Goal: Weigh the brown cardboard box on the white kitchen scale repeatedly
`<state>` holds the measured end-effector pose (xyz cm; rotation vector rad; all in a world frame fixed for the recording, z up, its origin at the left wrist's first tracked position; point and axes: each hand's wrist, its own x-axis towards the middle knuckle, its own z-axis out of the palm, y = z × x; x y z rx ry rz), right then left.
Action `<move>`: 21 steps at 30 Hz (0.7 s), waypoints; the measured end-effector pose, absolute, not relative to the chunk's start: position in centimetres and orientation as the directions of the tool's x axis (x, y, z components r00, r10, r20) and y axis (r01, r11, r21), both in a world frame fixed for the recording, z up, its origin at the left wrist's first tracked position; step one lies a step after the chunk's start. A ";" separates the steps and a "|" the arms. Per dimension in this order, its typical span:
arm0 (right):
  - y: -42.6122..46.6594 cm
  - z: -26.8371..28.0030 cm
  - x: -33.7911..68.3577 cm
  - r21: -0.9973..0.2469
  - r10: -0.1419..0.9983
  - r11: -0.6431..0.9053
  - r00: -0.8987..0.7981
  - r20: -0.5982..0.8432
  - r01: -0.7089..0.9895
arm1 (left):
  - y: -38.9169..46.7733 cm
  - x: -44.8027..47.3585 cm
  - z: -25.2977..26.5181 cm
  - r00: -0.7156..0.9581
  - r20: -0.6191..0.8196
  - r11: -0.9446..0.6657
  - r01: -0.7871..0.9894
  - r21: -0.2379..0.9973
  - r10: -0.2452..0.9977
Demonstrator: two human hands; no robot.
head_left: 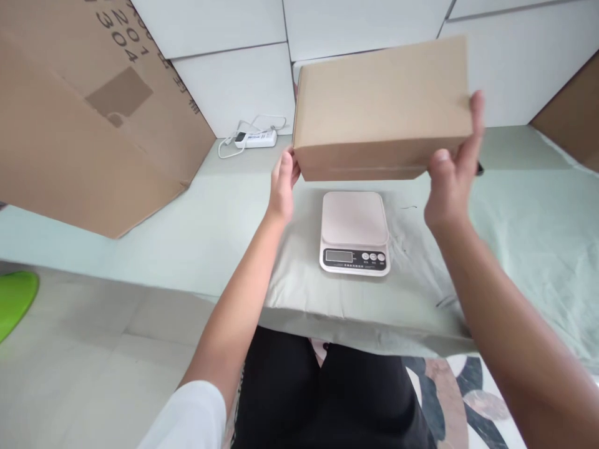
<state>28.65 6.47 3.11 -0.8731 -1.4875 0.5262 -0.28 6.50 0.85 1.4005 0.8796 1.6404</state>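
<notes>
A closed brown cardboard box (381, 103) is held up between my two hands, above the far part of the cloth-covered table. My left hand (283, 181) grips its near left corner, fingers partly hidden behind it. At the right end, my right hand (452, 165) has its thumb low on the front face and a finger up along the side. Below and nearer to me lies a white digital kitchen scale (354, 234), its pan bare and its display blank. The box does not touch the scale.
A large printed cardboard carton (93, 131) stands at the left on the pale green cloth (201, 237). A white power strip (256, 138) with a looped cable lies by the white tiled wall (234, 87). Another brown carton (571, 112) shows at the right edge. A green object (16, 299) is lower left.
</notes>
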 end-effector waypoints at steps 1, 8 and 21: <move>7.7 2.4 28.3 -0.741 0.751 0.637 0.046 0.659 0.212 | 7.9 0.0 0.2 -0.095 0.420 -0.430 -0.136 0.893 0.902; 12.1 -3.9 28.4 -0.825 0.821 0.543 0.106 0.561 0.158 | 11.4 0.7 -5.2 -0.099 0.281 -0.292 -0.130 0.947 0.955; 15.5 -6.6 32.2 -0.927 0.917 0.354 0.149 0.369 0.121 | 12.2 -1.5 -5.2 -0.144 0.198 -0.212 -0.091 0.973 0.970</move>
